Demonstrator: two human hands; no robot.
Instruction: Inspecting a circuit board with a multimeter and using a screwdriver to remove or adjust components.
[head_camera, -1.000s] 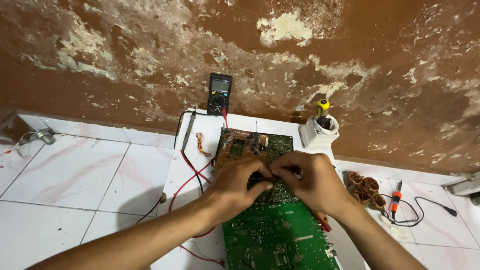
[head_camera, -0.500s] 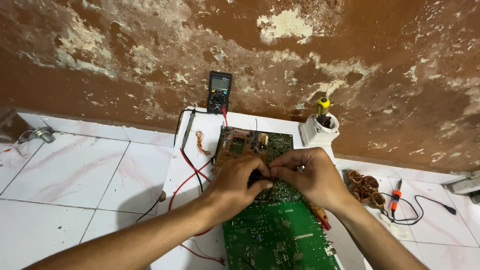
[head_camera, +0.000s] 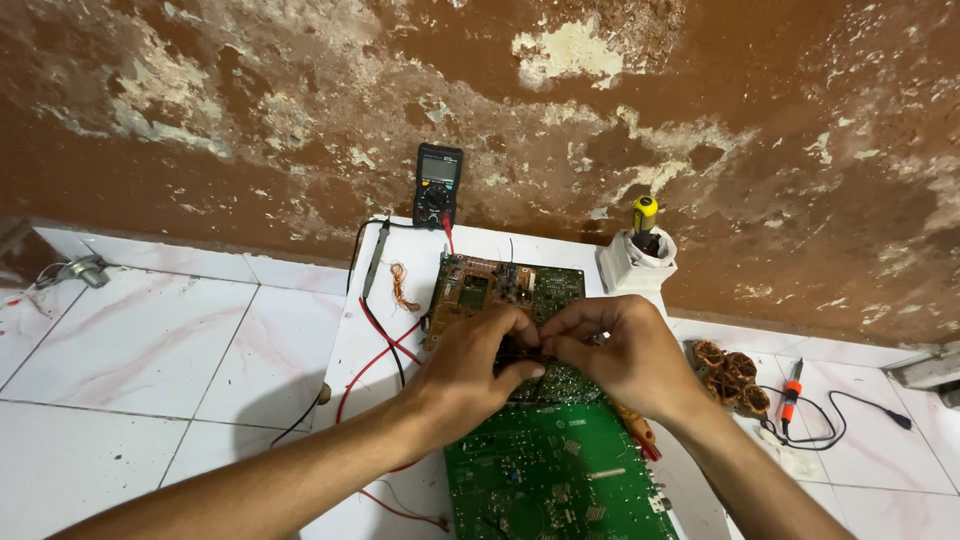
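Circuit board (head_camera: 545, 470): flat on white table (head_camera: 400, 255), within close reach.
Left hand (head_camera: 470, 365): fingers pinched on a small dark component (head_camera: 515, 352) — steadying it.
Right hand (head_camera: 620, 350): pinching the same part.
Multimeter (head_camera: 438, 185): propped against wall, display readable.

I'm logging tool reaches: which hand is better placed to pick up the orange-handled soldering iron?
Probably the right hand: the soldering iron lies on its side of the circuit board; the left hand would have to cross over.

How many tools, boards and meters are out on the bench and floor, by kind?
Green circuit board: 1
Multimeter: 1
Soldering iron: 1
Yellow-handled screwdriver: 1
Copper coil cluster: 1
Total: 5
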